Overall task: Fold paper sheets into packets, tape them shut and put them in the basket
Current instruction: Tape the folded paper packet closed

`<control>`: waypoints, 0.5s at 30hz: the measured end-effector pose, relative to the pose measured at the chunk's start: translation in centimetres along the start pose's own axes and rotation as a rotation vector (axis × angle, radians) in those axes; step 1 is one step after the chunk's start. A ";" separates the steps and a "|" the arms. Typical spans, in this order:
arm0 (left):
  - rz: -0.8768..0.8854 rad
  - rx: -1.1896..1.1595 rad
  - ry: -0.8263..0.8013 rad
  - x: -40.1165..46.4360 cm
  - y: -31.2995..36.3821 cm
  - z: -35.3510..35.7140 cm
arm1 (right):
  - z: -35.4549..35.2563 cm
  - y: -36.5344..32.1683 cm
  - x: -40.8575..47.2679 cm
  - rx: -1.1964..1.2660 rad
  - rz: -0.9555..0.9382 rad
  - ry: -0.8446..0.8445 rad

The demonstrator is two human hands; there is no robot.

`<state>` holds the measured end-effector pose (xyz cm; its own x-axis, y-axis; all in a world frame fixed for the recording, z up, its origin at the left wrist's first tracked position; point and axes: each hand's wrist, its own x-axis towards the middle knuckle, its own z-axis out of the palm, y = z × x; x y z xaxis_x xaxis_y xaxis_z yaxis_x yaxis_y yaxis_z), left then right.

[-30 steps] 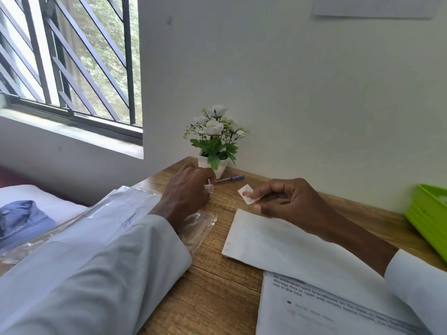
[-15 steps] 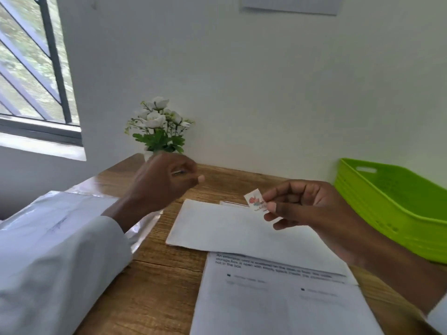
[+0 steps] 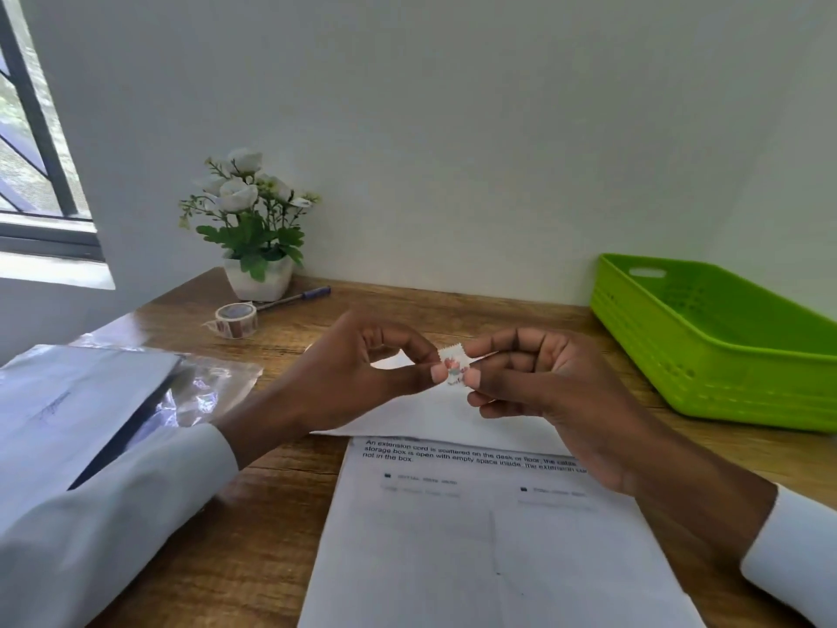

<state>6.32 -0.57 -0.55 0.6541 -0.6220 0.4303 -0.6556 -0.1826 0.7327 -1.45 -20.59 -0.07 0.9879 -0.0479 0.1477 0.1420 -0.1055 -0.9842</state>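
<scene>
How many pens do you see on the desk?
1. The pen lies at the back of the desk, between the flower pot and the tape roll. Another may be hidden under the papers.

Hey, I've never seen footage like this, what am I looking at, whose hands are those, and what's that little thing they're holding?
There is no machine here. A person wears a camera on the head, so the single picture looks down at their own hands over a wooden desk. The left hand and right hand together pinch a small piece of patterned tape above a folded white paper. A printed sheet lies nearer the person. On the desk are also a tape roll, a pen, a potted white flower, a plastic sleeve of papers at the left and a green basket at the right.
</scene>
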 end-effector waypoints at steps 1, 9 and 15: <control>-0.004 0.018 -0.005 0.0 0.0 0.0 | 0.2 0.0 0.0 0.004 0.009 0.007; -0.037 0.097 0.034 0.6 -0.2 0.2 | -0.9 -0.9 0.5 -0.066 0.115 0.041; -0.028 0.297 -0.040 2.5 0.2 0.4 | -6.6 -2.3 1.7 -0.049 0.195 0.213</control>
<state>7.70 -2.47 0.50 0.6622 -0.6421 0.3862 -0.7227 -0.4111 0.5556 -0.50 -26.95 3.10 0.9602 -0.2785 -0.0218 -0.0576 -0.1211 -0.9910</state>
